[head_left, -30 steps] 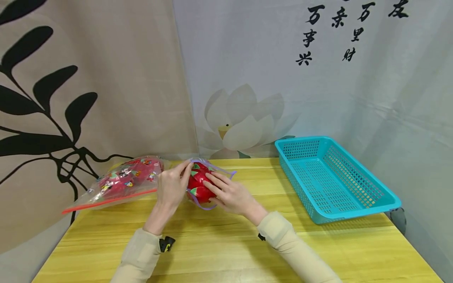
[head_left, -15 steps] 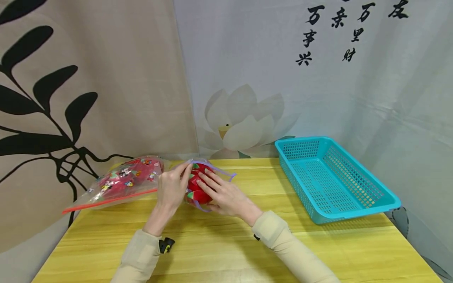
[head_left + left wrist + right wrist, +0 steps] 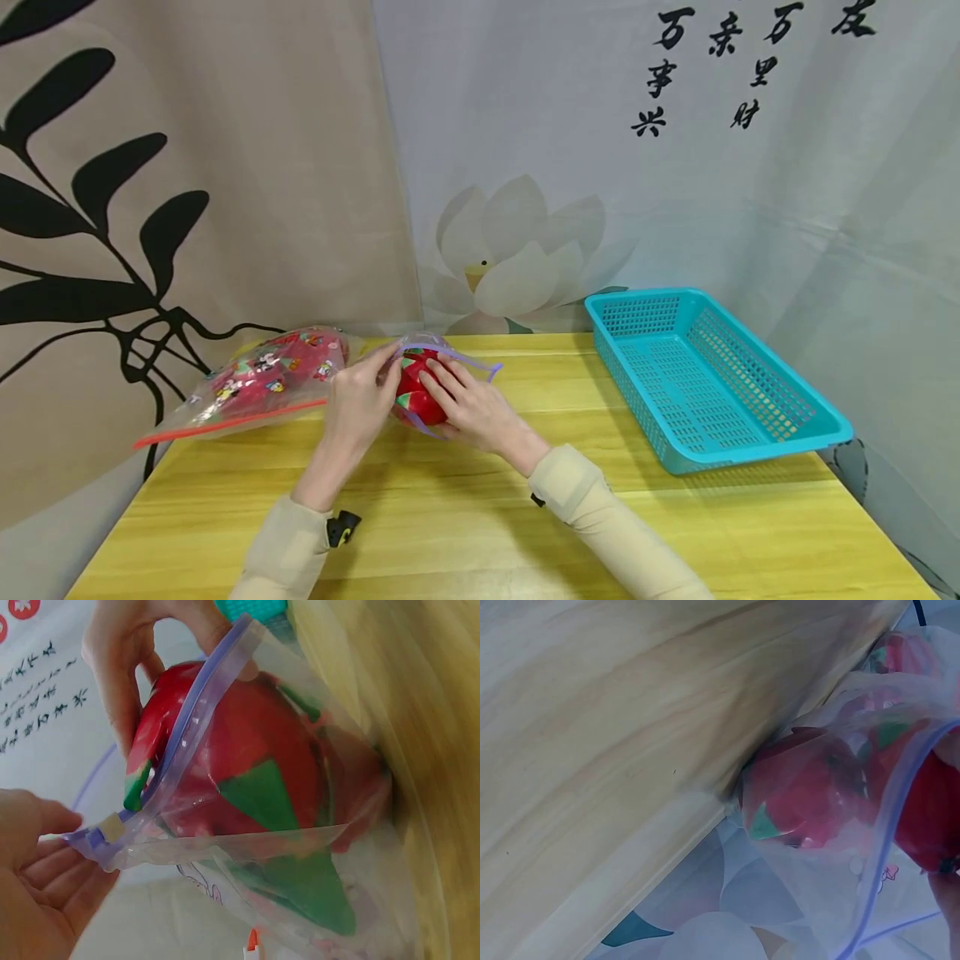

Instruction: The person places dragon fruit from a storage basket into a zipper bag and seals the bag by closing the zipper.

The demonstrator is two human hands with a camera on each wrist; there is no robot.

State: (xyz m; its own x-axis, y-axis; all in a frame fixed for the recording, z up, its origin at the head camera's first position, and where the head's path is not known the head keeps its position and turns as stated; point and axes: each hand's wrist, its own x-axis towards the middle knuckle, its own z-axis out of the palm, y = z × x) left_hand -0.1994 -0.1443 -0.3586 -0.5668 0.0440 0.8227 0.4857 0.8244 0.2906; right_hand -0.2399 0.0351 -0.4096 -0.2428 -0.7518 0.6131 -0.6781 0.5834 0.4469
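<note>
A clear zip bag (image 3: 360,877) with a purple zip edge stands on the table with its mouth spread. Red dragon fruits with green tips, fake-looking, are inside; one dragon fruit (image 3: 802,787) shows through the plastic. My left hand (image 3: 358,396) pinches a corner of the zip edge, by its slider, in the left wrist view. At the mouth, my right hand (image 3: 477,408) grips another dragon fruit (image 3: 171,694), thumb on one side and fingers on the other. That fruit is partly within the bag. The right palm is hidden in the right wrist view.
Left of the hands lies a second clear bag (image 3: 281,371) with a red zip edge, cartoon prints and red contents. A blue perforated basket (image 3: 712,383) stands at the right on the wooden table (image 3: 435,533). A printed curtain (image 3: 300,167) hangs behind.
My right hand has shifted slightly left with the dragon fruit, closer to the left hand. The left hand keeps its pinch on the bag's edge.
</note>
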